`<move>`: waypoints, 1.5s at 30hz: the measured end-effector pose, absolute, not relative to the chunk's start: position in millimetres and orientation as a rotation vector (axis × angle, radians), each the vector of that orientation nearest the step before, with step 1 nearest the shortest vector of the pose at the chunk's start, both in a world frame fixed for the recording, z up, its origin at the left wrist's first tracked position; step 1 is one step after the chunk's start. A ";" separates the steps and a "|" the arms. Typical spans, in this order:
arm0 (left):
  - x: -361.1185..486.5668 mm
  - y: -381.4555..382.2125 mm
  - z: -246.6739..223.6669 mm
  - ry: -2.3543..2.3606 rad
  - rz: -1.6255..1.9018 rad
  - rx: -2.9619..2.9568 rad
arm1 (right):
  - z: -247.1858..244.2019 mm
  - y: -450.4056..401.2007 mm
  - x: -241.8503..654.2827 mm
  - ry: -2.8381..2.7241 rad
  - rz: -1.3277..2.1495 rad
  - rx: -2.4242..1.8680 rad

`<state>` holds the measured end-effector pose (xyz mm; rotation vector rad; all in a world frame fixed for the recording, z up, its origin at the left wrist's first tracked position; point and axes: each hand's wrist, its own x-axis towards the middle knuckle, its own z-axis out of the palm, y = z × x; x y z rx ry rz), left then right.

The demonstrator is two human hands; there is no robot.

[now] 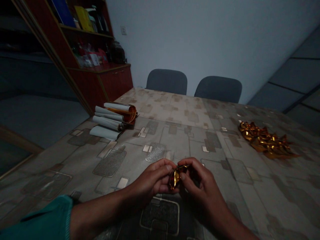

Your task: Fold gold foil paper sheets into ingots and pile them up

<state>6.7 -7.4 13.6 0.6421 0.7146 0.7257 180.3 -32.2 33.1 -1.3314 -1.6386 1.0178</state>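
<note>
A small piece of shiny gold foil paper, folded into a compact shape, is held between both hands above the near part of the table. My left hand grips its left side, thumb on top and fingers curled beneath. On the right side, my right hand pinches it between thumb and index finger. Several folded gold foil pieces stand in rows at the table's right. A stack of curled foil sheets with pale backs lies at the left edge.
The table has a patterned cover. Two grey chairs stand at its far side against a pale wall. A reddish wooden cabinet with filled shelves is at the back left.
</note>
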 end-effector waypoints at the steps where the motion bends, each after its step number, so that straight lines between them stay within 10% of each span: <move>1: 5.1 -6.8 16.6 0.707 0.706 0.620 | 33.6 -32.2 182.0 -1.632 1.022 -1.318; 45: -7.1 -9.3 5.5 0.494 0.456 0.457 | 37.0 -30.0 193.7 -1.587 1.303 -1.071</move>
